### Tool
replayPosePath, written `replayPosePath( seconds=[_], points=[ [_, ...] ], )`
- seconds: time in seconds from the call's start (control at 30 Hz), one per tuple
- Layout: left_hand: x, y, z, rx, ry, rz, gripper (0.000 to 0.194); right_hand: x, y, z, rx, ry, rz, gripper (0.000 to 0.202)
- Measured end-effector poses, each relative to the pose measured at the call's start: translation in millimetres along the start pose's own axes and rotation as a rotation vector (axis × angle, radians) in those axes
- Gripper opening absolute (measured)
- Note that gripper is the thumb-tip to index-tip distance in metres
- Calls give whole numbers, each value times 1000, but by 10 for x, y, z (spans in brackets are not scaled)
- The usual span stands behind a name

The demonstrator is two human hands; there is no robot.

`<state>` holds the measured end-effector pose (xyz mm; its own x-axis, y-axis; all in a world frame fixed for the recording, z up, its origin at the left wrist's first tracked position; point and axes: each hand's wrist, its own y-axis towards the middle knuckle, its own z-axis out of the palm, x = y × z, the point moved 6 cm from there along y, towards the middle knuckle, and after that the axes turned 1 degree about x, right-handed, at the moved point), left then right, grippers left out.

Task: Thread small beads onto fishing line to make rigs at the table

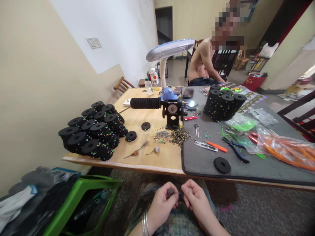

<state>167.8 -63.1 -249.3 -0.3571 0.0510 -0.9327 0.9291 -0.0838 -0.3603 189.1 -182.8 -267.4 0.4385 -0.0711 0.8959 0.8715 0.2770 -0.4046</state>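
Over my lap, just off the table's front edge, my left hand [165,200] curls closed around a small dark piece [170,191], too small to name. Beside it and a little apart, my right hand [195,199] is closed in a pinch; whatever lies between its fingertips is too fine to see. In front of both hands, small dark-and-gold beads or weights [179,135] lie heaped on the wood. Several coloured beads [161,140] and grey pieces [162,134] are scattered beside them. A flat black foam ring [222,165] rests on the grey mat [204,166].
Black foam spools [91,147] are stacked at the left, with more [222,103] at the back right. A black winding device [172,113] stands below a lamp [169,49]. Snips [206,146], pliers [236,150] and bagged orange tubing [283,150] lie right. One person [203,62] sits beyond.
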Motion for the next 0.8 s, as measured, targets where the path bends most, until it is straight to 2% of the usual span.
replayPosePath(
  seconds=[0.23, 0.4, 0.6, 0.7, 0.8],
  points=[
    [-61, 23, -44, -67, 107, 95, 8, -12, 25, 20, 31, -50, -41, 52],
    [-90, 21, -45, -97, 122, 99, 10, -3, 14, 48, 52, -64, -71, 51],
    [-110, 3, -45, -108, 177, 78, 14, 23, 15, 58, 78, -58, -36, 49],
    [-135, -2, -91, -122, 117, 95, 12, 58, 5, 61, 108, -86, -47, 40],
    [-162, -8, -128, -137, 51, 121, 14, 96, -27, 97, 165, -232, -88, 23]
  ],
)
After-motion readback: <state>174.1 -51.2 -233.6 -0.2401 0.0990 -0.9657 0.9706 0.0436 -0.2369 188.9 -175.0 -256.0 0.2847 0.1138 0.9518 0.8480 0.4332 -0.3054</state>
